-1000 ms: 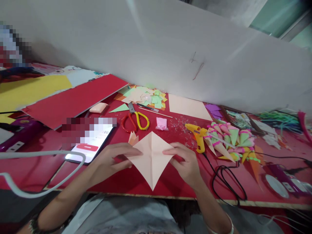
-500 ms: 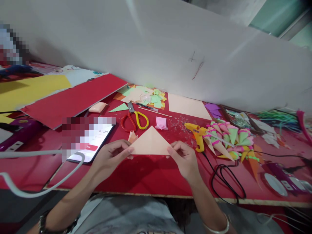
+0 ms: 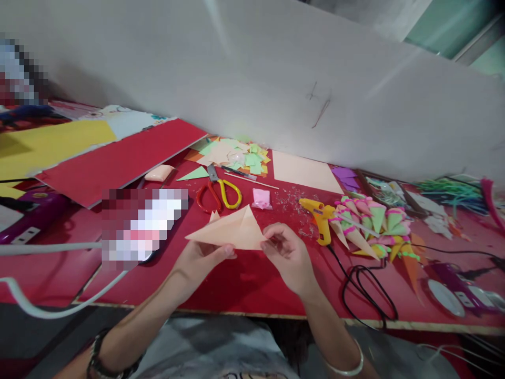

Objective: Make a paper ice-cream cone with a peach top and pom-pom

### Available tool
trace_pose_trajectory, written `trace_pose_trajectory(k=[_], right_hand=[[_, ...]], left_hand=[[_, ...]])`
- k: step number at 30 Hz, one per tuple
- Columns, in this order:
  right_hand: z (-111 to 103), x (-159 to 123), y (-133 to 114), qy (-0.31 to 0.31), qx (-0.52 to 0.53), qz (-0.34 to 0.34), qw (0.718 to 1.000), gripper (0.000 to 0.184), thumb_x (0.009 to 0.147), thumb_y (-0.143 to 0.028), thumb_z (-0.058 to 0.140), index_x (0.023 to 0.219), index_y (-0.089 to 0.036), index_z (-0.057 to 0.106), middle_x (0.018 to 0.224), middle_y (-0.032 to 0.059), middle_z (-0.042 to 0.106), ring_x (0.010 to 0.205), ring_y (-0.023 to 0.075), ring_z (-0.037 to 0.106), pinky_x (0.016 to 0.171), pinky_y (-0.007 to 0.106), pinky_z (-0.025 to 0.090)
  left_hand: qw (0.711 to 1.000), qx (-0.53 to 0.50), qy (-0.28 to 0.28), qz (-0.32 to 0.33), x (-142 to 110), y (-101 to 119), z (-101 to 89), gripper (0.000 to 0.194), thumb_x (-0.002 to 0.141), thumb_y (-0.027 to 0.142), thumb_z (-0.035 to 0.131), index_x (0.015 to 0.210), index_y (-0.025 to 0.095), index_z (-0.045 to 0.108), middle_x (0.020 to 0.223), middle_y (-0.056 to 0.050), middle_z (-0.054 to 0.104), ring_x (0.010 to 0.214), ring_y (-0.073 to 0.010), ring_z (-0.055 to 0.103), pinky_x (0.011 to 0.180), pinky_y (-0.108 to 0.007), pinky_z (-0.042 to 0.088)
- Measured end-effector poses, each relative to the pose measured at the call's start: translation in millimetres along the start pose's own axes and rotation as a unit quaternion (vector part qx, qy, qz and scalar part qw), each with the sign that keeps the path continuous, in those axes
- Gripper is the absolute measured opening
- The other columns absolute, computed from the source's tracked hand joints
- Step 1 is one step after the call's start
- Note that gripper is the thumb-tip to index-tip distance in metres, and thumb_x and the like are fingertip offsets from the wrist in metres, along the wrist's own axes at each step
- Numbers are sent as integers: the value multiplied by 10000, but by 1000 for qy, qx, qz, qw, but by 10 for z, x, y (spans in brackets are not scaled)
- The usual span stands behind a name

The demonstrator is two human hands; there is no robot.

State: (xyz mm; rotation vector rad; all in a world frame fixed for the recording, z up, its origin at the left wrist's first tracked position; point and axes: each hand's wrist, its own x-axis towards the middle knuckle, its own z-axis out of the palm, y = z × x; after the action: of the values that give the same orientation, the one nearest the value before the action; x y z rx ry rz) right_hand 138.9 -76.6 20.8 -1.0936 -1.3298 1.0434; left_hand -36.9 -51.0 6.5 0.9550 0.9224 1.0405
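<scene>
Between my two hands is a folded sheet of peach paper (image 3: pixel 231 229), held just above the red table. My left hand (image 3: pixel 205 260) grips its lower edge, thumb on top and fingers underneath. At the right corner, my right hand (image 3: pixel 290 255) pinches the paper between thumb and fingers. The sheet's left part lies folded over into a long point. Behind the paper, a small folded peach piece (image 3: pixel 214 216) shows only its tips. Scissors (image 3: pixel 219 192) with one red and one yellow handle lie just beyond, beside a small pink packet (image 3: pixel 261 199).
A yellow glue gun (image 3: pixel 321 218) and its black cord lie right, beside several paper cones (image 3: pixel 379 216). Left are a phone (image 3: pixel 158 226), a white cable (image 3: pixel 79 313) and a red board (image 3: pixel 130 163). Paper scraps (image 3: pixel 236 155) and a peach sheet (image 3: pixel 303 171) lie by the wall.
The paper's left corner has been folded inward, changing the wide triangle to a slanted shape. My left hand has moved right to its lower edge; my right hand has shifted slightly left.
</scene>
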Motion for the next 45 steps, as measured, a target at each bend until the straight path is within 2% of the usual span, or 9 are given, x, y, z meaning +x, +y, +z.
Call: trace_pose_trajectory(k=[3,11,18,22,29,33,36,40,45], right_hand=[[-1,10,-19,-12,-2,-20,1000,95,744,-111,531,770,-201,515,760,-18,481,716,92,486,665,199,408],[-53,29,-15,-39,-29,-38,998,110,730,-80,507,743,-188,521,757,-12,466,699,96,468,626,198,393],[-43,9,-7,-97,-34,35,994,145,757,-252,540,890,-203,572,887,29,521,834,142,513,701,236,443],[-26,13,3,-86,-70,60,992,158,771,-306,528,732,-169,596,729,10,543,696,128,515,626,229,426],[0,32,-17,45,-68,19,996,184,715,-230,595,623,-183,443,730,-14,543,688,106,526,634,212,416],[-5,74,-5,115,11,24,993,162,698,-229,618,756,-211,468,770,-21,577,678,100,572,634,213,459],[19,85,15,100,87,55,990,279,686,-254,630,927,-234,492,745,-30,597,621,103,585,621,237,492],[103,65,19,32,71,118,990,131,666,-281,643,710,-160,619,613,-2,623,563,122,581,588,257,505],[179,55,11,52,64,133,988,155,693,-286,617,654,-140,651,585,18,641,511,113,570,543,248,500]], left_hand=[[1000,-5,25,-8,15,-25,17,218,623,332,675,618,132,589,598,8,581,551,-88,548,566,-193,478],[992,107,-44,52,-18,116,-2,211,625,349,652,658,148,596,516,0,602,507,-127,551,531,-230,465],[955,287,46,61,28,114,-55,321,706,386,560,503,148,633,554,-29,660,582,-159,602,593,-218,450],[948,311,58,48,14,97,-42,311,685,402,571,536,140,649,566,-24,665,584,-173,596,542,-218,436],[970,231,66,40,-22,83,-30,277,680,388,596,569,137,634,598,-26,664,634,-163,594,621,-227,454],[982,172,71,23,-9,42,9,276,669,380,616,545,134,617,598,-36,659,644,-162,596,645,-237,460],[991,113,74,19,0,19,67,266,663,374,626,547,134,611,557,-26,640,615,-155,588,645,-247,466],[993,104,61,18,9,1,117,234,648,337,650,537,134,618,550,-8,632,584,-135,571,615,-228,458],[996,74,47,21,20,-63,108,191,649,313,658,596,130,637,601,-8,646,635,-137,583,651,-234,464]])
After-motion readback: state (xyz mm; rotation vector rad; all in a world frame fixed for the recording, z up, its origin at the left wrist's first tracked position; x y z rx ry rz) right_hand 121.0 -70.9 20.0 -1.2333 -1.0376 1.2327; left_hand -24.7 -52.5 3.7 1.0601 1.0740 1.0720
